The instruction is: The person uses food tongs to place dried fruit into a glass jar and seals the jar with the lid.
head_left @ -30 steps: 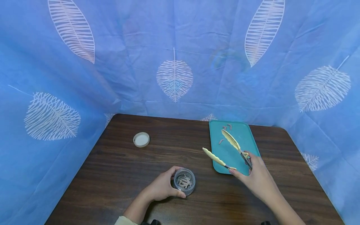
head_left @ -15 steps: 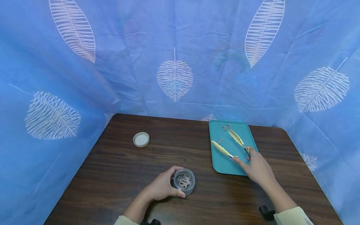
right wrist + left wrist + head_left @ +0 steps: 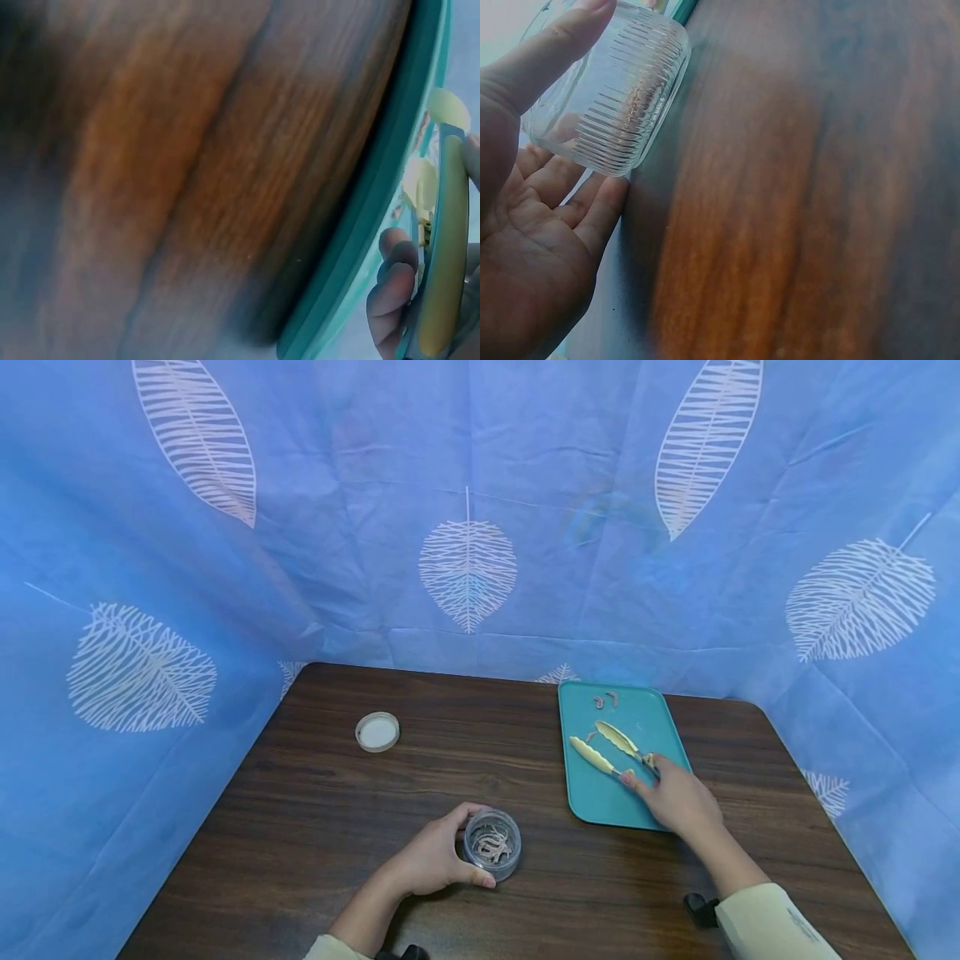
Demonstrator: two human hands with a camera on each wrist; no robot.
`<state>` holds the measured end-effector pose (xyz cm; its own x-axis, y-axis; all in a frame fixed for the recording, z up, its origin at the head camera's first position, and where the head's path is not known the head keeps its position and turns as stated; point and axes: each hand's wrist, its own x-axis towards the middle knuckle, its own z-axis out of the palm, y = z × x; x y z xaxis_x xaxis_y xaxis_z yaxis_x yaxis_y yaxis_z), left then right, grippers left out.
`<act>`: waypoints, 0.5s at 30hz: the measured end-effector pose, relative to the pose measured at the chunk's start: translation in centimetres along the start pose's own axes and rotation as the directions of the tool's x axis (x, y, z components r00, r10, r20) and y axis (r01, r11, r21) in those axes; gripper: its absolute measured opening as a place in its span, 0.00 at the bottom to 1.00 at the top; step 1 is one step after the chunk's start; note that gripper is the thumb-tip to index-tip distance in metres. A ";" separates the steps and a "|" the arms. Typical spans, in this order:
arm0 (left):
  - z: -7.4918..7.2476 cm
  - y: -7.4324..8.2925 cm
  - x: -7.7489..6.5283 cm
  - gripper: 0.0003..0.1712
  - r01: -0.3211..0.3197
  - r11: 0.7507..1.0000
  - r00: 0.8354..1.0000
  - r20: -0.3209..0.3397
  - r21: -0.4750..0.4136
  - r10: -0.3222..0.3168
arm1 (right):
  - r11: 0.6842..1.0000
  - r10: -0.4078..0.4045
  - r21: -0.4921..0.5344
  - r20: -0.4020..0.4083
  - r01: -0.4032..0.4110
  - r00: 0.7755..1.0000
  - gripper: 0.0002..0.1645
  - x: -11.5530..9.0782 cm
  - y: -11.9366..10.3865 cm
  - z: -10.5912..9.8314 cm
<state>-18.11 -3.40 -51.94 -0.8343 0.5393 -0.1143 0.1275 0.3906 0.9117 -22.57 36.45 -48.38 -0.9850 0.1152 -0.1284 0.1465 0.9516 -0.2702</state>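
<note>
1. Dark wood-grain tabletop [image 3: 285, 835] below; blue leaf-print cloth [image 3: 352, 552] fills the upper frame.
2. Lower centre — left hand [image 3: 427, 860], fingers curled round a clear jar [image 3: 507, 867].
3. Right of centre — right hand [image 3: 684, 802] gripping tongs [image 3: 592, 755] over a teal tray [image 3: 600, 800]; whether they touch it is unclear.

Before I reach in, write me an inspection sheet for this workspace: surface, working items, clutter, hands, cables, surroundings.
Surface: dark wood-grain table.
Working items: clear jar holding pinkish worm-like pieces; teal tray with three similar pieces visible; cream-tipped tongs, their tips apart, above the tray. Contact between tips and tray cannot be told.
Clutter: nothing seen beyond a round lid, lying apart toward the table's far left.
Hands: left hand grips the jar; right hand grips the tongs.
Cables: nothing seen.
Surroundings: blue leaf-print cloth behind the table and along both sides.
</note>
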 end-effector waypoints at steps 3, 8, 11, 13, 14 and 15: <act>0.0 0.1 -0.1 0.49 -0.001 1.000 1.000 0.000 0.001 0.001 | 1.000 0.011 -0.009 0.006 -0.010 1.000 0.62 0.1 0.2 0.0; 0.1 0.1 -0.1 0.49 0.002 1.000 1.000 0.001 0.004 -0.002 | 0.999 0.011 -0.034 -0.015 -0.011 1.000 0.58 0.1 0.5 -0.1; 0.0 0.1 -0.1 0.49 0.006 1.000 1.000 0.001 0.004 -0.006 | 0.999 0.008 -0.042 -0.028 -0.010 1.000 0.57 0.1 0.6 0.0; 0.0 0.1 -0.1 0.49 0.007 1.000 1.000 0.001 0.005 -0.007 | 0.999 0.006 -0.045 -0.042 -0.008 0.999 0.56 0.1 0.5 0.1; -0.1 0.1 -0.1 0.49 0.008 1.000 1.000 0.001 0.005 -0.008 | 0.999 0.004 -0.045 -0.050 -0.006 0.999 0.55 0.1 0.5 0.1; -0.1 0.1 -0.1 0.49 0.008 1.000 1.000 0.001 0.006 -0.008 | 0.999 0.002 -0.046 -0.058 -0.004 0.998 0.54 0.1 0.4 0.1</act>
<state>-18.08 -3.45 -51.79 -0.8350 0.5367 -0.1214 0.1243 0.3988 0.9086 -22.56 36.84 -48.65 -0.9884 0.1332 -0.0734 0.1465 0.9631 -0.2257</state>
